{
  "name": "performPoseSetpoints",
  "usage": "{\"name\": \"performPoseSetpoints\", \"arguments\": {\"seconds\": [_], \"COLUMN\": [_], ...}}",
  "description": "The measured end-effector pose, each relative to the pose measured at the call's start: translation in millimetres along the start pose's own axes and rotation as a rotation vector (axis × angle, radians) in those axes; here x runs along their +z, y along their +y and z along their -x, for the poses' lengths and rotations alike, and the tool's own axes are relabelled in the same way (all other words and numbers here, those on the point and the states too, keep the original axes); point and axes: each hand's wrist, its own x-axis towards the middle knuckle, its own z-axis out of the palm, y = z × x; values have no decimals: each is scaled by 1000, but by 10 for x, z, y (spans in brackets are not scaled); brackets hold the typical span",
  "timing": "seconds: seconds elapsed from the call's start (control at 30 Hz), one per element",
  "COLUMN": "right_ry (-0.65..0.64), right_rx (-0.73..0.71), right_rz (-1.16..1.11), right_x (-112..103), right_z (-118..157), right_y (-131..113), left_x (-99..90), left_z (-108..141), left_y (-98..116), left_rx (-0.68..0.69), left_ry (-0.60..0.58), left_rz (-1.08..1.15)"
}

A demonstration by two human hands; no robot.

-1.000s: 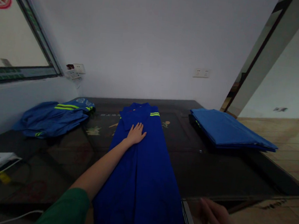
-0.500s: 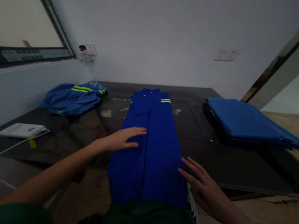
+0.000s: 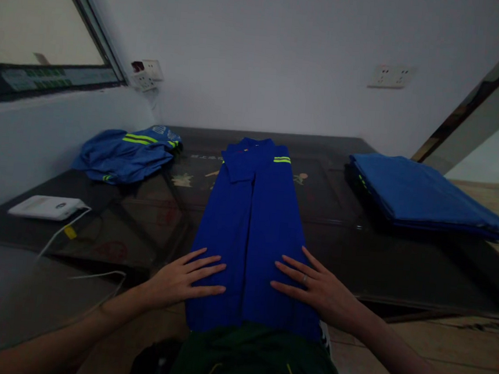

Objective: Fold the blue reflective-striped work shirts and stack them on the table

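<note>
A blue work jacket (image 3: 268, 223) with yellow-green stripes lies folded lengthwise into a long strip, collar at the far end. Its near end hangs over the table's front edge toward my lap. My left hand (image 3: 191, 278) rests flat on the left side of the jacket's near part, fingers spread. On the opposite side, my right hand (image 3: 311, 282) lies with its fingers spread on the cloth, a ring on one finger. Neither hand grips the fabric. A seam or fold line runs down the middle between them.
A crumpled blue garment (image 3: 125, 156) with yellow-green stripes lies at the left back of the dark table (image 3: 327, 240). Nearer on the left is a white power bank (image 3: 49, 208) with a cable. Folded blue garments (image 3: 428, 191) are stacked at the right.
My left hand has come down and back toward me along the jacket, its fingers now spread. My right hand has shifted left, further onto the cloth. The view has tilted slightly.
</note>
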Motion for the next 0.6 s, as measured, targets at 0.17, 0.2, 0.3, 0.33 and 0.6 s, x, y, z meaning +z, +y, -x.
{"name": "performPoseSetpoints", "arguments": {"seconds": [0.17,0.2,0.3,0.33,0.6], "right_ry": [-52,-55,-54,-48,328], "right_rx": [23,30,47,53,403], "right_rz": [-136,-175,-316,-370,-488], "right_x": [-37,-66,-222,-292,-605], "right_z": [19,21,45,61,417], "right_y": [30,28,0,-19,-324], "left_x": [-61,-95,-278,-363,-1049], "left_z": [28,17,-71,-116,-308], "left_y": [-21,-22,-18,-14,49], "left_rx": [13,15,11,4,-288], "left_ry": [-21,-29,-81,-114,-229], "left_rz": [86,132,328,417,1041]}}
